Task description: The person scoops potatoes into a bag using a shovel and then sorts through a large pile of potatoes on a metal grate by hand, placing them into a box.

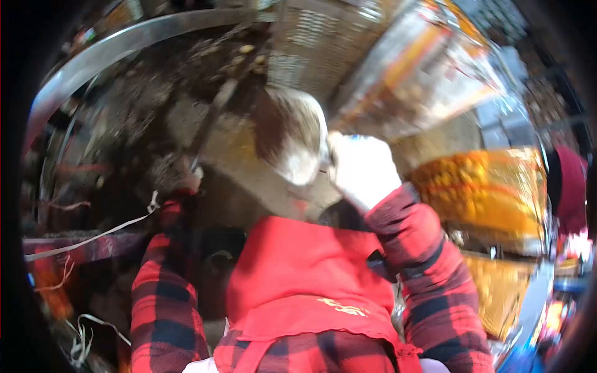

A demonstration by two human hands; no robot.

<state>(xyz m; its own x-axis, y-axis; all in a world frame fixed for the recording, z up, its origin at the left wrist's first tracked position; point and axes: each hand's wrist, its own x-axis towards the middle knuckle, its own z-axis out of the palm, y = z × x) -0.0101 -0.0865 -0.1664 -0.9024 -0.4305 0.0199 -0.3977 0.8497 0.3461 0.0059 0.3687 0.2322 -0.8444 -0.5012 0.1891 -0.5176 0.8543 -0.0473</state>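
My right hand (364,166), in a white glove, is closed on the rim of a round metal pan or scoop (291,137), blurred by motion, in front of the red apron (311,267). The inside of the metal piece looks brown and silvery. On the left, in shadow, my left hand (191,177) is near a thin dark rod (211,118) that runs up and away; its fingers are too dark and smeared to make out.
Large clear bags with orange print (416,81) lie at the upper right. An orange see-through sack (485,189) stands on the right. A curved metal rim (130,34) crosses the upper left, and a white string (99,235) hangs at the left.
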